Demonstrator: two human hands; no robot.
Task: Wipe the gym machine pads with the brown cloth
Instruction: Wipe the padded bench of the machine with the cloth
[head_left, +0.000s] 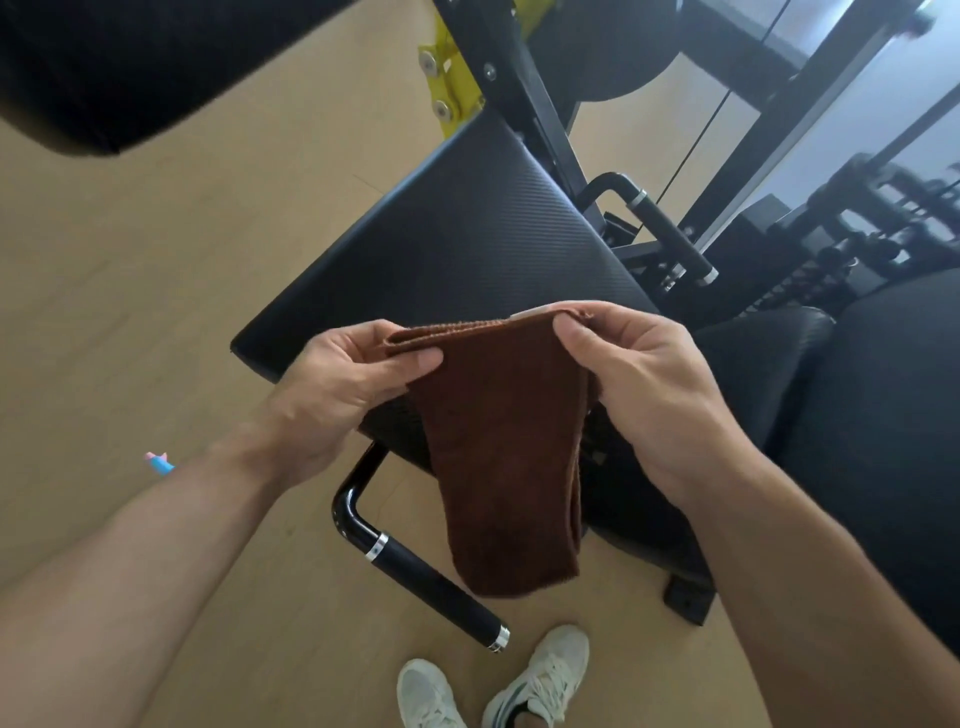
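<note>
The brown cloth (506, 457) hangs folded in the air, held by its top edge at both corners. My left hand (343, 384) pinches the left corner and my right hand (644, 384) pinches the right corner. Behind and below the cloth lies the black textured seat pad (457, 249) of the gym machine, tilted away from me. Another black pad (93, 67) fills the upper left, and a dark pad (883, 426) sits at the right. The cloth touches no pad that I can see.
A black handle bar (426, 577) with chrome rings sticks out below the seat, and a second handle (665, 228) lies beyond it. Black frame bars and a yellow bracket (452, 78) rise behind. My white shoes (493, 680) stand on the tan floor (130, 286).
</note>
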